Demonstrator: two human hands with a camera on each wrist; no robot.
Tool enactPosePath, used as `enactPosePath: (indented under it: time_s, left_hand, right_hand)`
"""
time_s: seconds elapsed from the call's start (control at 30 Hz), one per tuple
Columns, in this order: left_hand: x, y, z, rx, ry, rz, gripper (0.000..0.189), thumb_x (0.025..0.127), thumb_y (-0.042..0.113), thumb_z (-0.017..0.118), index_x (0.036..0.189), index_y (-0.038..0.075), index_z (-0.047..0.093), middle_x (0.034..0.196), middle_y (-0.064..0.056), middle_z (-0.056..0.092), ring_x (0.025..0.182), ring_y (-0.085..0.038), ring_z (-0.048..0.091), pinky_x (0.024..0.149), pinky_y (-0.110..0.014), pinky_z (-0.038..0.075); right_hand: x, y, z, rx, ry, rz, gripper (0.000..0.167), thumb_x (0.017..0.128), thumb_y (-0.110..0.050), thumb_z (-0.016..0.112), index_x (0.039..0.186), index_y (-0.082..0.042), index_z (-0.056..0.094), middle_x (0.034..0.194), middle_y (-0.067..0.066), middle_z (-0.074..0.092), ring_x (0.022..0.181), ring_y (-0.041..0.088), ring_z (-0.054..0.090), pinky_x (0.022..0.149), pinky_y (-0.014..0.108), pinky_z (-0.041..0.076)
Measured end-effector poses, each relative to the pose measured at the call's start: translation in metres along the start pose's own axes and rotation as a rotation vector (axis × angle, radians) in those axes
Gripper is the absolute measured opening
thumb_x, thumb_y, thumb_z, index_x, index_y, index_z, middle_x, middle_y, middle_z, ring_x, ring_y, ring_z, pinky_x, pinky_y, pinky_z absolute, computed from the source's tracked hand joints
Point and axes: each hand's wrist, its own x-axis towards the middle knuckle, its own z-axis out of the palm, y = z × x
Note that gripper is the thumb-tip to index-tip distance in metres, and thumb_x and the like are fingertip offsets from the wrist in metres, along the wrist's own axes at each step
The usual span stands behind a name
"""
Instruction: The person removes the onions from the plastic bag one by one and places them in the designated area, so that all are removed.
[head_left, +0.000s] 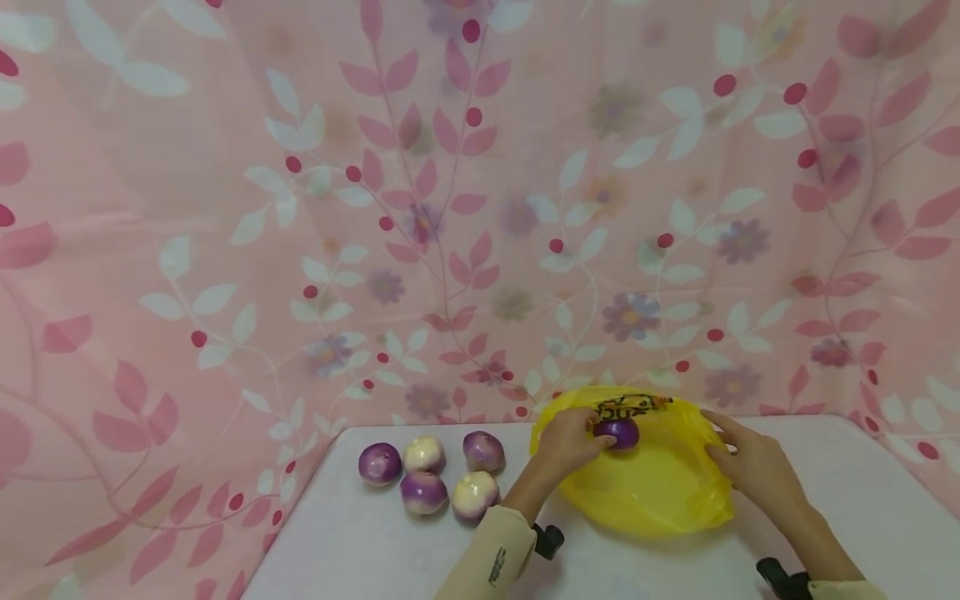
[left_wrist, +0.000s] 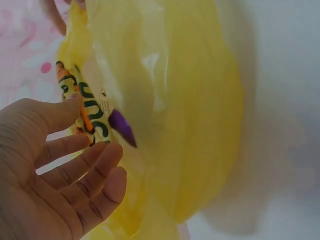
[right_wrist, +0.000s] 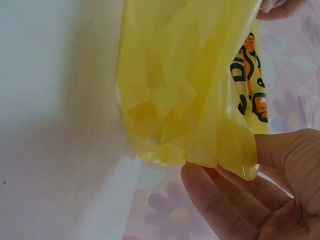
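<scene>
A yellow plastic bag [head_left: 637,492] with dark and orange print stands on the table with its mouth spread wide. My right hand [head_left: 757,462] pinches the bag's right edge between thumb and fingers, as the right wrist view shows. My left hand [head_left: 570,442] is at the mouth on the left, beside a glossy, round purple vegetable [head_left: 619,433]. In the left wrist view, the fingers [left_wrist: 107,165] are loosely bent and parted from the thumb, with nothing between them. Just beyond them, the purple vegetable [left_wrist: 122,127] appears blurred and partly hidden behind the bag's film.
Several round, purple-and-white vegetables [head_left: 423,492] sit grouped on the white table [head_left: 322,550], left of the bag. A pink floral cloth [head_left: 450,208] hangs behind the table's back edge. Black wrist cameras [head_left: 549,542] are strapped to both arms.
</scene>
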Motion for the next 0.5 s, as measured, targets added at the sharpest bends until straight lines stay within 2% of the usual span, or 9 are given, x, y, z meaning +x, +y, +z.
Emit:
enactPosePath:
  time_s: [0.2,0.33,0.5]
  left_hand:
    - [0.010,0.004,0.009,0.012,-0.046,0.048,0.028,0.087,0.043,0.075,0.095,0.016,0.070,0.077,0.009,0.060,0.067,-0.004,0.048,0.060,-0.018,0.041]
    - [0.014,0.006,0.016,0.034,-0.084,0.061,0.029,0.087,0.042,0.075,0.101,0.017,0.072,0.086,0.011,0.065,0.073,-0.002,0.051,0.068,-0.016,0.045]
    - [0.016,0.006,0.022,0.044,-0.110,0.050,0.038,0.086,0.044,0.075,0.114,0.018,0.071,0.102,0.009,0.068,0.086,-0.002,0.058,0.078,-0.017,0.048]
  right_hand:
    - [0.003,0.000,0.001,-0.029,0.039,-0.046,0.054,0.090,-0.011,0.068,0.139,0.000,0.049,0.111,0.034,0.063,0.075,0.035,0.069,0.049,0.028,0.051]
    - [0.002,0.002,0.001,-0.039,0.043,-0.054,0.053,0.091,-0.011,0.068,0.140,-0.001,0.048,0.110,0.034,0.064,0.070,0.030,0.068,0.047,0.027,0.049]
    - [0.001,0.003,0.001,-0.037,0.043,-0.059,0.054,0.091,-0.011,0.068,0.140,-0.001,0.048,0.111,0.034,0.064,0.066,0.025,0.068,0.046,0.026,0.049]
